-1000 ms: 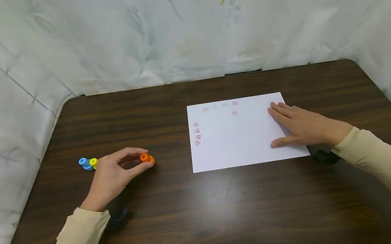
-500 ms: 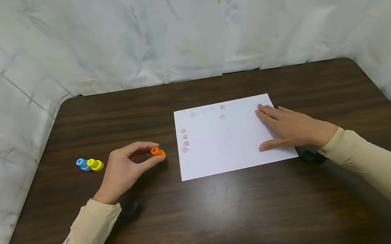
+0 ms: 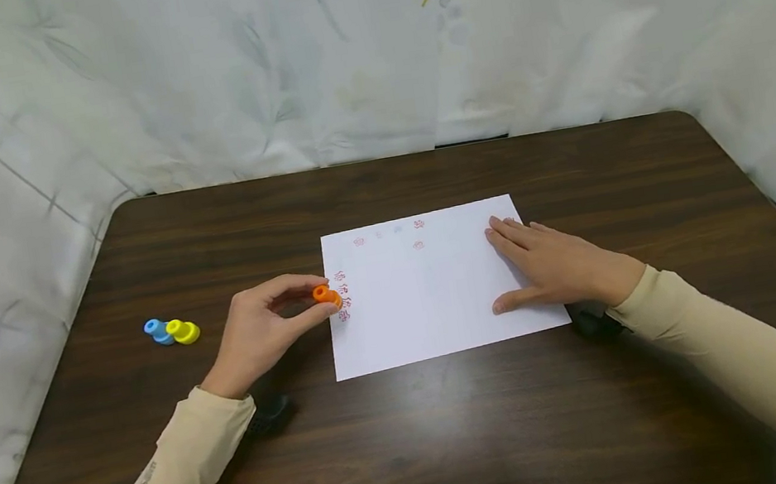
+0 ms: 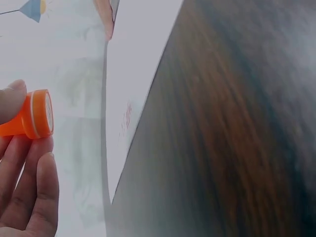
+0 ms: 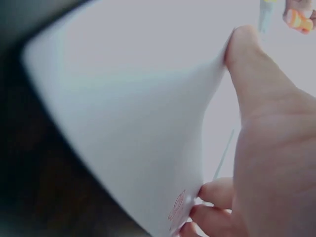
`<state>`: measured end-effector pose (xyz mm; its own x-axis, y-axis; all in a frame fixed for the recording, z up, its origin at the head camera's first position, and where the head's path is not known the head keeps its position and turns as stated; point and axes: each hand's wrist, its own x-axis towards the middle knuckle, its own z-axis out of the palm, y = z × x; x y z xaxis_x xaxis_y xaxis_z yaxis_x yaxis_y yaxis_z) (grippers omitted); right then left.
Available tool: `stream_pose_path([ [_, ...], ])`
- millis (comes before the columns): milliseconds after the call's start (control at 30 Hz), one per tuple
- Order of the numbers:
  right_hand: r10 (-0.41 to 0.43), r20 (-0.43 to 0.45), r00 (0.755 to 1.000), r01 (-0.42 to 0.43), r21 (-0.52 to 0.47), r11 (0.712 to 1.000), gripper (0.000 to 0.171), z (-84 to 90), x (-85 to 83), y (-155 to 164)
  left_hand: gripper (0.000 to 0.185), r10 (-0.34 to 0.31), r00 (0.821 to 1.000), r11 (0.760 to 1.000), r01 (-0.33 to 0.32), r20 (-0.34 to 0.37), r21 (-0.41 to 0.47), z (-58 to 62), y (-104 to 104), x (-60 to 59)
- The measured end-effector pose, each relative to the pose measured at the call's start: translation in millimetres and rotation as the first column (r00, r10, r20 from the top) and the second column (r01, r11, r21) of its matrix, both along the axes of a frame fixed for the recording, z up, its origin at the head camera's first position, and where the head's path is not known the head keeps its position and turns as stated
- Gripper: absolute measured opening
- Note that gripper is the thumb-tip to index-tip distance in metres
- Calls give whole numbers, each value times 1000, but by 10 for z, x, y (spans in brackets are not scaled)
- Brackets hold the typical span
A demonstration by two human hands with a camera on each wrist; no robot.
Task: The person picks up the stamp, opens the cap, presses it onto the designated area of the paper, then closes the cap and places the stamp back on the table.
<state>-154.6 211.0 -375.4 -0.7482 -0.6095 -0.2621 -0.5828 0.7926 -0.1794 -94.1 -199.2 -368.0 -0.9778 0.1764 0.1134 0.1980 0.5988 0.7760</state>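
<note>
My left hand [image 3: 255, 329] pinches an orange stamp [image 3: 326, 295] between thumb and fingers, over the left margin of a white sheet of paper [image 3: 412, 305]. In the left wrist view the orange stamp [image 4: 37, 116] is held on its side, its round patterned face turned to the right, apart from the paper. Red printed marks run down the paper's left edge; fainter ones lie along its top. My right hand [image 3: 549, 264] rests on the right part of the sheet, fingers straight and thumb spread. A red mark shows near its fingertips in the right wrist view.
A blue stamp [image 3: 156, 331] and a yellow stamp [image 3: 183, 331] lie side by side on the dark wooden table [image 3: 419, 446], left of my left hand. A pale patterned curtain [image 3: 345, 56] hangs behind the table and along both sides.
The paper has slid left under my right hand and turned slightly. My left hand has carried the orange stamp right, from bare table to the paper's left edge. The yellow stamp has come into full view.
</note>
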Motion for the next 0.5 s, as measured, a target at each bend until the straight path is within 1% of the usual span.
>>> stream_pose_path([
  [133,-14,-4,1000,14,-4,1000,113,-24,32,-60,36,-11,1000,1000,11,-1,20,2,37,-24],
  [367,-20,-5,1000,19,-29,999,114,-45,86,-178,34,-22,1000,1000,22,2,20,2,81,-52],
  [500,-24,-1,1000,24,-45,999,115,-59,117,-235,32,-25,1000,999,25,8,43,0,116,-56],
])
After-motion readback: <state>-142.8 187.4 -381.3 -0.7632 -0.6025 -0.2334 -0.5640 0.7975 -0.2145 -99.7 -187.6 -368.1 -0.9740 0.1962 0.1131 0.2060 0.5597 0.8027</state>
